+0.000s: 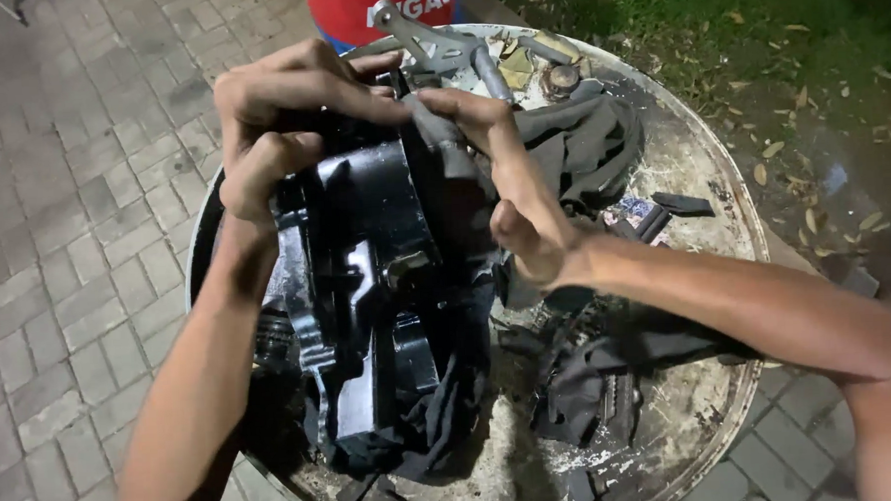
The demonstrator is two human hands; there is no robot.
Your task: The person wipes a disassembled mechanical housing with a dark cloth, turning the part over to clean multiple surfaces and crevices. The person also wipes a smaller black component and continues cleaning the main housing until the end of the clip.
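**A:** How far in? The black engine casing [367, 284] sits upright on the drum-top bench [702, 169], left hand [279, 117] clamped over its top edge.

**B:** Early, I'd say. Right hand [513, 187] fingers pinch a grey rod [440, 130] at the casing's top; rags [581, 144] everywhere, a metal bracket [426, 41] lies behind.

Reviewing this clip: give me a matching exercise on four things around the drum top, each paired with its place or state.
Things:
1. black engine casing
2. dark rags
3. grey metal bracket
4. red container

Places or states:
A. behind the drum, at the frame's top edge
B. held up between the left hand and right hand
C. lying at the drum's far rim, above the fingers
D. crumpled loosely across the round drum top

Pairs: 1-B, 2-D, 3-C, 4-A
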